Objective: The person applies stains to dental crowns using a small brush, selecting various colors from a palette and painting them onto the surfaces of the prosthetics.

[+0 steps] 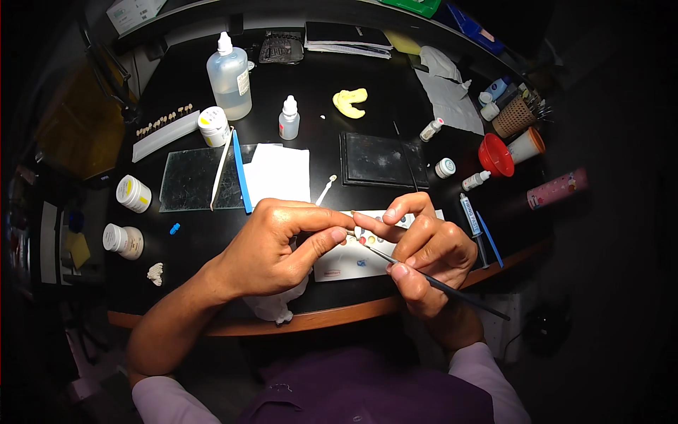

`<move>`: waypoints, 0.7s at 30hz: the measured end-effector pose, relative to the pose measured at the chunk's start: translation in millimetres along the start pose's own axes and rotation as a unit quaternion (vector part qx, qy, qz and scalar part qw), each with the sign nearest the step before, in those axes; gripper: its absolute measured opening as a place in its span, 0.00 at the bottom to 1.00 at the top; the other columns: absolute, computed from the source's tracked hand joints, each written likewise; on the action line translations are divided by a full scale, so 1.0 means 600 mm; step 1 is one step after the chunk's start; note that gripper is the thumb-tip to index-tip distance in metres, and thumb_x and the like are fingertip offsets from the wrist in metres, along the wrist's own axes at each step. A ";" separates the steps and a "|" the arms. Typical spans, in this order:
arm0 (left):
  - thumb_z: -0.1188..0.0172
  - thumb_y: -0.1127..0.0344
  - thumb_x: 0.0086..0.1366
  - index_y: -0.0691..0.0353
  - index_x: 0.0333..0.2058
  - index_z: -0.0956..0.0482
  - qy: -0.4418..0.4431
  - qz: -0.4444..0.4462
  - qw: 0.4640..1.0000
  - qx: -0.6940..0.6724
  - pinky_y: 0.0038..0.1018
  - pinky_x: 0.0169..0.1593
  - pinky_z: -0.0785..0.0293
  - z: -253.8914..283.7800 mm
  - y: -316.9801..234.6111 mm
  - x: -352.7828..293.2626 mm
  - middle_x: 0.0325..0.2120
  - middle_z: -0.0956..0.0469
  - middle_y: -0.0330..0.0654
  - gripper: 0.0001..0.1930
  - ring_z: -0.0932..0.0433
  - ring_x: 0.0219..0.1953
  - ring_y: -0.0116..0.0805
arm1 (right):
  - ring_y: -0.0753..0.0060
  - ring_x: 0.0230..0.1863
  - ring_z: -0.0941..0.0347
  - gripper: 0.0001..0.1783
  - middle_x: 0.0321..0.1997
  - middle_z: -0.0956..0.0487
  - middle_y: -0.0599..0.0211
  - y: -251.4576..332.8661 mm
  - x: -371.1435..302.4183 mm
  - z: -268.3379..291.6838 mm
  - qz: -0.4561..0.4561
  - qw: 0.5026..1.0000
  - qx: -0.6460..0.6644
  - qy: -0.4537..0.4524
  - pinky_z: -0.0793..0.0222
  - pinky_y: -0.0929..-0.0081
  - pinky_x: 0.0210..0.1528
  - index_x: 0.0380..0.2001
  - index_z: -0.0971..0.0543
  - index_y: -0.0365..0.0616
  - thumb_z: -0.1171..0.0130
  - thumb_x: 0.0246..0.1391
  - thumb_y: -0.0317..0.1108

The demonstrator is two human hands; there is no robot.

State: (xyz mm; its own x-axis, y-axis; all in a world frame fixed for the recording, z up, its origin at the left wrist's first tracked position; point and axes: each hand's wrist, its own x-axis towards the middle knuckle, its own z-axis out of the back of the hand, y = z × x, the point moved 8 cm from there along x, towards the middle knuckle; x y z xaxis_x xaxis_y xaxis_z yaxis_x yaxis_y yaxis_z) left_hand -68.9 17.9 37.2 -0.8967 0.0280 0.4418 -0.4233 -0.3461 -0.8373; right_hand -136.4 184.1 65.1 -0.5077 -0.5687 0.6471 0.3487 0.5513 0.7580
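Over the white palette (335, 270) with coloured spots, my two hands meet. My left hand (286, 244) is closed in a pinch of thumb and forefinger, with a small white tooth-like piece (358, 231) at its fingertips. A thin dark-handled brush (452, 288) lies in the closed grip of my right hand (431, 247). Its tip points left, close beside the white piece; whether they touch I cannot tell. One right fingertip meets the left fingertips. Crumpled white tissue (272, 307) shows below my left wrist.
Left: glass slab (187, 180), white jars (133, 193), tooth shade row (166, 138). Behind: folded white cloth (279, 173), large dropper bottle (229, 81), yellow dental cast (349, 102), black box (381, 159). Right: red bowl (496, 155), syringe (470, 214), brush holder (514, 116). Wooden table edge (353, 312) in front.
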 end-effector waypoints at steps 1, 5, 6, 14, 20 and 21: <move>0.35 0.71 0.72 0.68 0.45 0.10 0.004 0.003 1.000 0.003 0.30 0.31 0.25 0.000 -0.002 0.001 0.29 0.12 0.48 0.09 0.16 0.27 0.35 | 0.55 0.57 0.24 0.10 0.28 0.22 0.61 0.001 0.000 0.000 0.002 1.000 -0.004 0.005 0.15 0.43 0.63 0.27 0.26 0.40 0.42 0.44 0.12; 0.34 0.71 0.72 0.68 0.45 0.10 0.018 0.004 1.000 0.017 0.30 0.31 0.25 0.001 -0.005 0.002 0.28 0.13 0.47 0.09 0.17 0.28 0.34 | 0.54 0.56 0.24 0.11 0.27 0.22 0.61 0.001 -0.001 0.001 0.006 1.000 -0.004 -0.004 0.14 0.44 0.61 0.27 0.26 0.41 0.41 0.44 0.13; 0.34 0.71 0.72 0.67 0.45 0.10 0.015 0.005 1.000 0.012 0.30 0.32 0.25 0.001 -0.003 0.002 0.28 0.13 0.47 0.09 0.17 0.28 0.34 | 0.54 0.55 0.23 0.10 0.27 0.22 0.61 0.002 0.001 0.000 0.006 1.000 -0.016 0.001 0.14 0.45 0.61 0.26 0.26 0.41 0.41 0.43 0.13; 0.34 0.70 0.71 0.64 0.46 0.10 0.062 -0.006 0.998 0.029 0.34 0.39 0.26 0.004 -0.009 0.008 0.28 0.14 0.46 0.09 0.19 0.28 0.38 | 0.54 0.51 0.20 0.12 0.24 0.21 0.63 0.010 0.011 0.004 0.008 0.998 -0.041 0.045 0.11 0.53 0.55 0.24 0.26 0.43 0.36 0.42 0.14; 0.34 0.70 0.71 0.64 0.46 0.10 0.060 -0.016 0.998 0.013 0.33 0.39 0.26 0.003 -0.009 0.007 0.26 0.15 0.45 0.09 0.20 0.28 0.38 | 0.56 0.54 0.25 0.13 0.25 0.21 0.64 0.008 0.013 -0.004 -0.009 0.992 -0.090 0.091 0.12 0.38 0.58 0.26 0.28 0.45 0.36 0.47 0.15; 0.34 0.70 0.71 0.64 0.46 0.10 0.059 -0.015 0.998 0.013 0.33 0.39 0.26 0.003 -0.008 0.006 0.25 0.16 0.45 0.09 0.20 0.28 0.38 | 0.56 0.54 0.25 0.14 0.25 0.21 0.64 0.008 0.015 -0.006 -0.004 0.991 -0.095 0.097 0.12 0.38 0.58 0.25 0.28 0.45 0.36 0.47 0.14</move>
State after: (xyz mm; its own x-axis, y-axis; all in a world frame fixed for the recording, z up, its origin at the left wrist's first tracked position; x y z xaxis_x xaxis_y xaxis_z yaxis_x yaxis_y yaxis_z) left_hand -70.2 18.0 43.3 -0.8937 0.1486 0.4234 -0.4474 -0.3677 -0.8153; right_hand -136.5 179.9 74.9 -0.3562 -0.6900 0.6301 0.4956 0.4321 0.7534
